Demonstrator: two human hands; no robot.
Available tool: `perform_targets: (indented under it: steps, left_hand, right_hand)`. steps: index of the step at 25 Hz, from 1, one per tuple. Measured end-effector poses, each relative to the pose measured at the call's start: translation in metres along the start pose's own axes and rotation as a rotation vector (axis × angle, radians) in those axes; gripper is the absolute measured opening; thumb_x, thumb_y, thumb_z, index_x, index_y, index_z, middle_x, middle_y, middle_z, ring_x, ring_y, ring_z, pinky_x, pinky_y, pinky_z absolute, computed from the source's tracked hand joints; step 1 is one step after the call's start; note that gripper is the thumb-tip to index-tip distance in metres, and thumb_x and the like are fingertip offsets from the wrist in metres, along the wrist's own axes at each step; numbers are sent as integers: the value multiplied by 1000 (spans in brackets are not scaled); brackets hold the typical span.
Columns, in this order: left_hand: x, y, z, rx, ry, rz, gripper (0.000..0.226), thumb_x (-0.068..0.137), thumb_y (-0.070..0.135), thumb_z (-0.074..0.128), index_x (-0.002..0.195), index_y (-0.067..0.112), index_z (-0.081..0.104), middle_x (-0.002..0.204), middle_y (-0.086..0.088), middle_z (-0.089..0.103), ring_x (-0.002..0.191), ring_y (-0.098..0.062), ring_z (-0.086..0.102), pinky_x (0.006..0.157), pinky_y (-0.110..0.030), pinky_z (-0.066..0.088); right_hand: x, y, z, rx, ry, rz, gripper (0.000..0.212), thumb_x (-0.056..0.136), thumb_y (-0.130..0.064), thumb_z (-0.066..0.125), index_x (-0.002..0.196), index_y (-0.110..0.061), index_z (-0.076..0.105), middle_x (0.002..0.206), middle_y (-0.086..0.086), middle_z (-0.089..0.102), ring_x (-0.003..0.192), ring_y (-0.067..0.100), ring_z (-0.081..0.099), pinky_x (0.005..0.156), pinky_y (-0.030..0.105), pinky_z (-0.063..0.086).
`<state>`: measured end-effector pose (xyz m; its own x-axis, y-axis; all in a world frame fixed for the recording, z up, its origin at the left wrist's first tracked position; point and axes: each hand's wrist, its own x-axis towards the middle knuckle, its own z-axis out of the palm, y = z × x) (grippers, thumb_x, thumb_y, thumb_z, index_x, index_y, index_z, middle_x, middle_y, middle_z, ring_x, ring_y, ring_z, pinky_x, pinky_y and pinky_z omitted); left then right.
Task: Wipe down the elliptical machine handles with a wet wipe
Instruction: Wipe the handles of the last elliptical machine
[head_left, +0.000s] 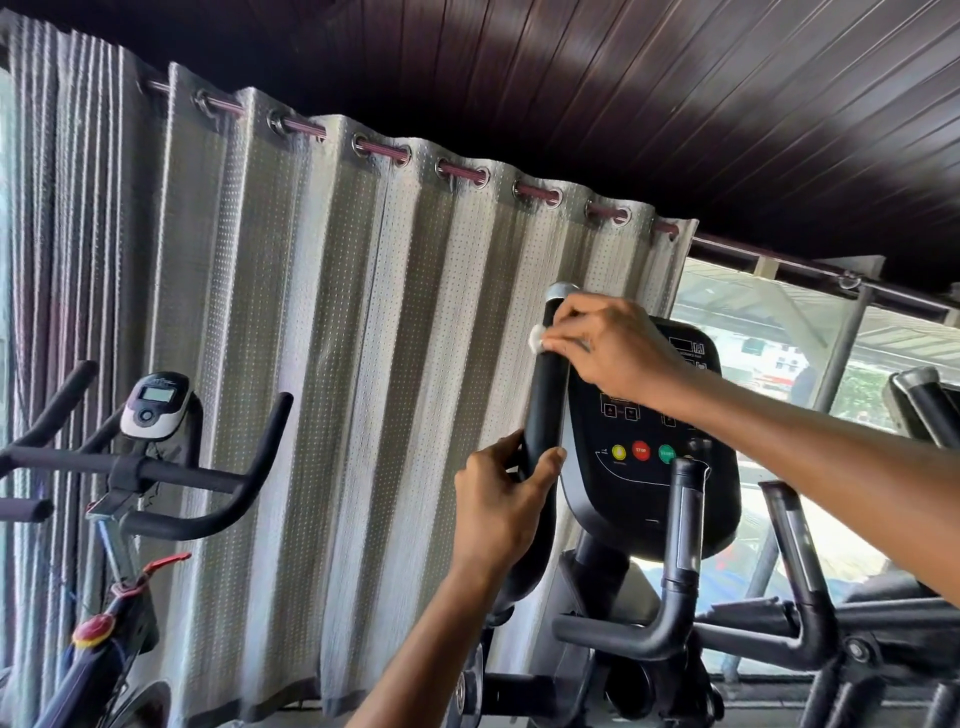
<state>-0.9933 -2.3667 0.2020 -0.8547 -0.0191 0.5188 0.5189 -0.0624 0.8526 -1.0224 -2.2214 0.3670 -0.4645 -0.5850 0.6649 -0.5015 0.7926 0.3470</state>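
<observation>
The elliptical's tall left handle (549, 400) is a black padded bar with a grey end cap, rising in front of the console (649, 441). My right hand (608, 345) wraps the handle near its top and presses a small white wet wipe (536, 339) against it. Lower down, my left hand (501, 506) grips the same handle, thumb across the front. A second, shorter grey handle (685, 525) stands below the console to the right. Further right, another tall handle (792, 540) slants upward.
A grey dotted curtain (337, 364) hangs behind the machine. An exercise bike with black handlebars (171, 475) and a small display (155, 405) stands on the left. More machine bars (924, 395) sit at the right by a window. A dark slatted ceiling is overhead.
</observation>
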Motion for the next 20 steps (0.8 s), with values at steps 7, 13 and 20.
perform_targets:
  steps: [7,13,20]
  left_hand:
    - [0,0,-1,18,-5,3,18,90,43,74,93,25,76,71,9,75,70,-17,71,70,-38,57]
    - [0,0,-4,1,-15,14,14,90,40,75,94,27,76,71,5,75,76,-23,74,75,-44,60]
    - [-3,2,-2,-1,1,21,6,91,34,75,93,29,77,70,2,75,71,-26,73,70,-46,61]
  right_hand:
    - [75,39,-8,-68,-64,376,20,96,-14,66,108,-1,75,110,12,73,76,14,61,89,34,56]
    - [91,48,-17,714,-415,890,23,102,-16,55,120,-2,59,124,16,60,111,26,61,103,43,52]
    - [16,29,26,982,411,1041,13,91,1,68,97,-10,73,112,14,71,97,23,72,86,35,61]
